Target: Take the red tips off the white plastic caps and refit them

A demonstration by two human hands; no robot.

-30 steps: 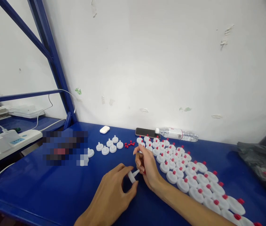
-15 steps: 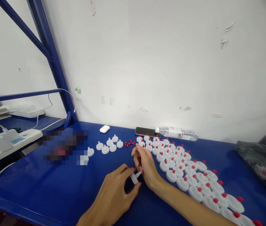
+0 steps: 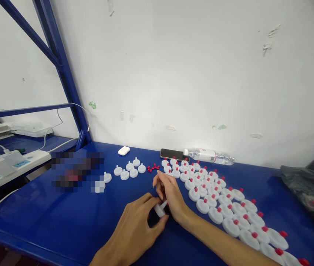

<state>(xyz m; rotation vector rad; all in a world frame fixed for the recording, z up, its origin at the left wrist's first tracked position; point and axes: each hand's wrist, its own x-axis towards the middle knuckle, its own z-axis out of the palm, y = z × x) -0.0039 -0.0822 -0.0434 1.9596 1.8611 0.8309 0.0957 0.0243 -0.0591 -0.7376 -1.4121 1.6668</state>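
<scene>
My left hand (image 3: 137, 220) grips a white nozzle lid (image 3: 160, 210) between thumb and fingers. The lid is tilted, its spout pointing up and right toward my other hand. My right hand (image 3: 170, 194) is curled at the spout's tip, where a bit of a small red cap shows; most of that cap is hidden by the fingers. Left of the hands stand several white lids with bare spouts (image 3: 124, 174). Behind my right hand lie several loose red caps (image 3: 153, 167). To the right, many white lids wearing red caps (image 3: 215, 215) stand in slanting rows.
A phone (image 3: 173, 154) and a plastic water bottle (image 3: 209, 155) lie along the wall. A white earbud case (image 3: 124, 150) rests further left. On the right sits a dark plastic bag (image 3: 303, 188) with red pieces. A power strip (image 3: 20, 166) is beyond the blue table's left edge.
My right hand has shifted slightly left and turned a little around the spout tip. The white lid has tilted slightly. The lids on the table stay where they were.
</scene>
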